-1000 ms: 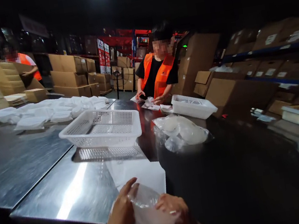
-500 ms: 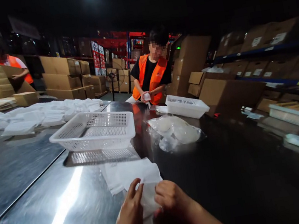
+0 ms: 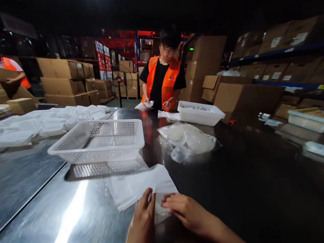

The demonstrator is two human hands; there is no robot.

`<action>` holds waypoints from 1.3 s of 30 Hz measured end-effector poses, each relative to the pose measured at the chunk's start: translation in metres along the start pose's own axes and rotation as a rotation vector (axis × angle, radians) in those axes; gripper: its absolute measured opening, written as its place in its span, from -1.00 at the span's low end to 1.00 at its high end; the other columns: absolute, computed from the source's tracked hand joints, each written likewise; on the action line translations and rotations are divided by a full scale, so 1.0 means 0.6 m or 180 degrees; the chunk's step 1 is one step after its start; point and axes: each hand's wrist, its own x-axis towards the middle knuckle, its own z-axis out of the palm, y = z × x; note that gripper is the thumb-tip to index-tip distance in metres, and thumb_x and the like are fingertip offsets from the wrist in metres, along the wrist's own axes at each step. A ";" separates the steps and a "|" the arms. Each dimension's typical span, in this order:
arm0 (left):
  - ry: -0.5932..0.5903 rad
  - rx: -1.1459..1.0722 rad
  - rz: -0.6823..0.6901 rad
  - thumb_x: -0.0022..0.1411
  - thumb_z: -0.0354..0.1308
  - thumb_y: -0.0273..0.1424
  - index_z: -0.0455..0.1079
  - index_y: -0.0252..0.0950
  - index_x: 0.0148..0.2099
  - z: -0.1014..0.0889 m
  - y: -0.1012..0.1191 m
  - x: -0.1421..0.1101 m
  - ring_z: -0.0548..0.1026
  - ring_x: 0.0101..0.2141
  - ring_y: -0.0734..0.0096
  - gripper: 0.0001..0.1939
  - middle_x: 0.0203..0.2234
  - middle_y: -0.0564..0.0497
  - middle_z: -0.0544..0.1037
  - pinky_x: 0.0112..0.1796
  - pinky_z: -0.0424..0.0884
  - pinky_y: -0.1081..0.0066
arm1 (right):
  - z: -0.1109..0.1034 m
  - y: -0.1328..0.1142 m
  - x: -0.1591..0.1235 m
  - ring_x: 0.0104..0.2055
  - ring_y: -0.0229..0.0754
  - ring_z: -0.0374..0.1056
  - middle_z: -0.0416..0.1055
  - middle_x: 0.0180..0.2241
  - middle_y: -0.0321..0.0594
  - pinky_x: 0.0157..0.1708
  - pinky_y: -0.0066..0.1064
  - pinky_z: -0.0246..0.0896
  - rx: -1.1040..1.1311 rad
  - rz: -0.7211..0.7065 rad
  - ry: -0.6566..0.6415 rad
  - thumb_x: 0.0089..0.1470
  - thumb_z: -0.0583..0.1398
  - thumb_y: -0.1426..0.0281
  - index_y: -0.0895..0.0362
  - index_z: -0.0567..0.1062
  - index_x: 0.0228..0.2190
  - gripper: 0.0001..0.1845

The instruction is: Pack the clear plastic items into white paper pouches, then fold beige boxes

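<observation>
At the table's near edge, my left hand point(image 3: 144, 220) pinches the edge of a thin translucent white pouch point(image 3: 162, 217) between thumb and fingers. My right hand point(image 3: 186, 212) lies across the pouch from the right, its fingers stretched out and slightly apart on the surface. Just beyond both hands, flat white pouches or sheets point(image 3: 143, 182) overlap on the metal. Whether the pouch holds anything, I cannot tell. A white perforated basket point(image 3: 117, 153) stands behind the sheets, and a clear plastic bag point(image 3: 194, 141) with pale rounded contents lies to its right.
White packets point(image 3: 17, 137) are heaped at the far left of the metal table point(image 3: 31, 193). Across it, a co-worker in an orange vest point(image 3: 170, 80) stands by a second basket point(image 3: 201, 115). Cartons point(image 3: 64, 82) and another person are behind; trays point(image 3: 314, 121) sit at right.
My right hand has gone from a closed pinch to stretched fingers over the pouch. My left hand stays at the pouch. The co-worker's hands have moved apart.
</observation>
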 end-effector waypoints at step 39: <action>-0.0214 -0.0188 -0.0537 0.11 -0.23 -0.83 0.34 -0.33 0.27 -0.028 -0.020 0.055 0.43 0.20 0.26 -0.25 0.21 -0.23 0.40 0.16 0.43 0.24 | 0.015 0.069 -0.076 -0.47 -0.02 0.51 0.57 -0.46 -0.13 -0.52 -0.29 0.50 0.0581 0.0715 0.2278 0.32 0.05 0.03 0.04 0.61 -0.23 -0.54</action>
